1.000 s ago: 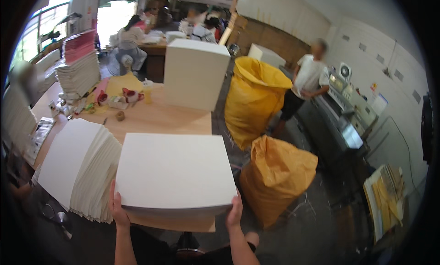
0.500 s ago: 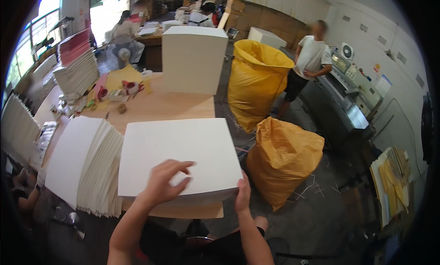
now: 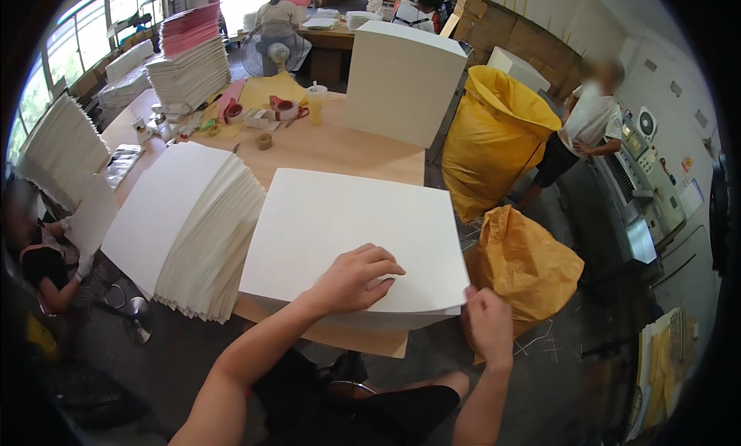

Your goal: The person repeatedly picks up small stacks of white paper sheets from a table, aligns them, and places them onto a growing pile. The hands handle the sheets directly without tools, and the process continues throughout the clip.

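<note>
A thick stack of large white paper sheets lies in front of me at the table's near edge. Over its top, near the front side, is my left hand, palm down with loosely bent fingers and the thumb apart, holding nothing. My right hand is closed at the stack's near right corner, where the thumb and fingers pinch paper; the sheet edges there look slightly separated. How many sheets are in that pinch is hidden. Left of the stack, a fanned pile of white sheets leans across the table edge.
A tall white paper block stands at the table's far right. Tape rolls and a drink cup sit behind. Two yellow sacks stand on the floor to the right. One person stands beyond; another works at far left.
The view has swung left, so things sit farther right. My right hand has gone from lying along the stack's right edge to pinching its near corner. My left hand stays over the top.
</note>
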